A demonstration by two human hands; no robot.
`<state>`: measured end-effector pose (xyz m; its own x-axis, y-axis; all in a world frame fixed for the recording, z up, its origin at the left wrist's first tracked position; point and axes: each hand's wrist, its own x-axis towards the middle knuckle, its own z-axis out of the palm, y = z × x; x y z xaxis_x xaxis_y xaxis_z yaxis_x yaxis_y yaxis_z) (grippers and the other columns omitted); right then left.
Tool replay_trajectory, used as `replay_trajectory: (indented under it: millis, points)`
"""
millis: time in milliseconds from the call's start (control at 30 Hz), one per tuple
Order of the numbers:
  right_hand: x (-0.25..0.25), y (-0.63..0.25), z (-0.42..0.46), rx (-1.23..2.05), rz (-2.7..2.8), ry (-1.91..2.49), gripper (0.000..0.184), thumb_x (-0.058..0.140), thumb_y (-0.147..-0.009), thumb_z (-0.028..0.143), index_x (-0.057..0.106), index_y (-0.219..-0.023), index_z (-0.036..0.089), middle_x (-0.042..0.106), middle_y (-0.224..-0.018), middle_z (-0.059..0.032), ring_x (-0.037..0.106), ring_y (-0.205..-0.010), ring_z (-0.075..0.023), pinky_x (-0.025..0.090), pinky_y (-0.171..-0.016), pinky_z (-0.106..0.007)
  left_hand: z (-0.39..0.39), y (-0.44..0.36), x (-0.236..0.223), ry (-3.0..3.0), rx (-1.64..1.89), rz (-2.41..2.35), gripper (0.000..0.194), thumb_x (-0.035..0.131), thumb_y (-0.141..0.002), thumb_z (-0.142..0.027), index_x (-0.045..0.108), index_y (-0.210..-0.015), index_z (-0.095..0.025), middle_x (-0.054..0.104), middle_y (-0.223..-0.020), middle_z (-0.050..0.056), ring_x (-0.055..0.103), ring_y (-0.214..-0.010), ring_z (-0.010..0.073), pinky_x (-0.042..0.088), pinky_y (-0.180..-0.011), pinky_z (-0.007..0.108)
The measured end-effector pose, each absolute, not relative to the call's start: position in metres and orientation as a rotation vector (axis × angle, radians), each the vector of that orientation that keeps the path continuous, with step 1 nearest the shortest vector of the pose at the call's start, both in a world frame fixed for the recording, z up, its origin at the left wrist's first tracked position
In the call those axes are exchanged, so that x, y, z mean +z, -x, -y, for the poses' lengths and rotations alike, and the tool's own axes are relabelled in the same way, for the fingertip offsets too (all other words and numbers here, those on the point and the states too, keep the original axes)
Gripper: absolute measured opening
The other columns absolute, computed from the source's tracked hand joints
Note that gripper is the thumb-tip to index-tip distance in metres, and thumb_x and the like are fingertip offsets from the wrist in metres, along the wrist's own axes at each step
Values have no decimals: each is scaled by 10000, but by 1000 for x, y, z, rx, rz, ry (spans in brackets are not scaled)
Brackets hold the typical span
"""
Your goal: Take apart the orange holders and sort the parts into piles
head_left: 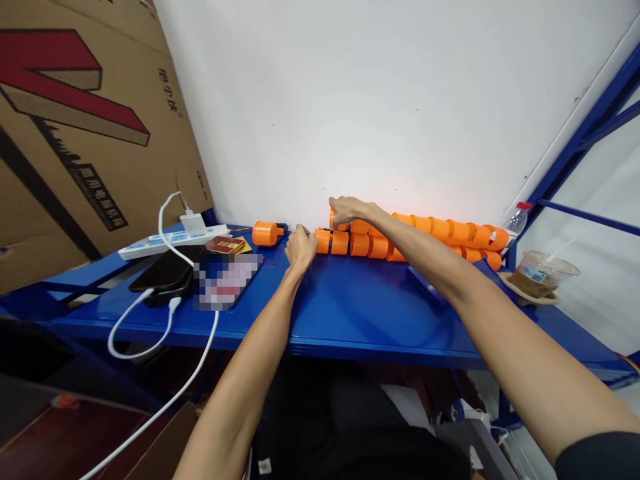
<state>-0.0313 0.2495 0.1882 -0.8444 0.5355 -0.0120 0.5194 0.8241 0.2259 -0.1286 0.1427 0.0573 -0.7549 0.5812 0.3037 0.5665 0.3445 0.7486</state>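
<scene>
Orange rings (380,241) line the wall; right hand (347,209) touches them, left hand (301,247) near.

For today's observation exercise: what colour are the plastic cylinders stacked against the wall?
Bright orange cylinders, seen best in the head view; the right hand touches them.

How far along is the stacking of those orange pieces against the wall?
Done: most orange cylinders already sit in two rows along the wall. In hand: the right hand rests on the top row's left end, and the left hand sits beside the bottom row's end piece. Left: one orange piece lies apart on the blue table.
</scene>
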Motion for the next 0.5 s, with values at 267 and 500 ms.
replay_trajectory:
  millis: [267, 500]
  points:
    - [199, 39, -239, 479, -2880, -784, 655, 809, -863, 506, 627, -1328, 83, 686, -1354, -248, 678, -1224, -359, 543, -961, -415, -143, 128, 55, -1126, 1397, -2545, 255, 546, -964, -192, 632, -1203, -172, 693, -1270, 259, 668, -1222, 413, 485, -893, 455]
    - [185, 100, -207, 565, -3214, -570, 511, 670, -967, 326, 566, -1381, 46, 613, -1445, -260, 591, -1331, -348, 521, -1065, -441, -143, 128, 56, -1110, 1364, -2513, 411, 537, -953, -166, 580, -1354, -87, 673, -1317, 321, 656, -1259, 464, 490, -911, 486]
